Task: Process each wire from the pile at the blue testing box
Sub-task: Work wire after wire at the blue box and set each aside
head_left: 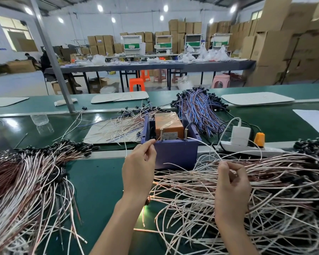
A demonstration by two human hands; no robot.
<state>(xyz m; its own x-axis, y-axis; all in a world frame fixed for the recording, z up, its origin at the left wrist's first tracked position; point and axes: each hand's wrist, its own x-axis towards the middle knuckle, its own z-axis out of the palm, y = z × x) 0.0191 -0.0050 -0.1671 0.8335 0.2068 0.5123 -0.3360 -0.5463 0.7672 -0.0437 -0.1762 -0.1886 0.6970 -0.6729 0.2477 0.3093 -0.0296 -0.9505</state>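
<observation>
— At the worktop's (99, 181) near edge, how far along?
— Left grip (138, 168) pinches a wire (153, 140) at the blue testing box (173, 153); right grip (232, 184) pinches another from the pile (274, 181). Much apparently remains.

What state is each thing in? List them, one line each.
blue testing box: top open, orange unit inside.
left hand: pinches a thin wire at the box rim.
right hand: pinches a white wire over the right pile.
white charger: plugged into the power strip.
</observation>
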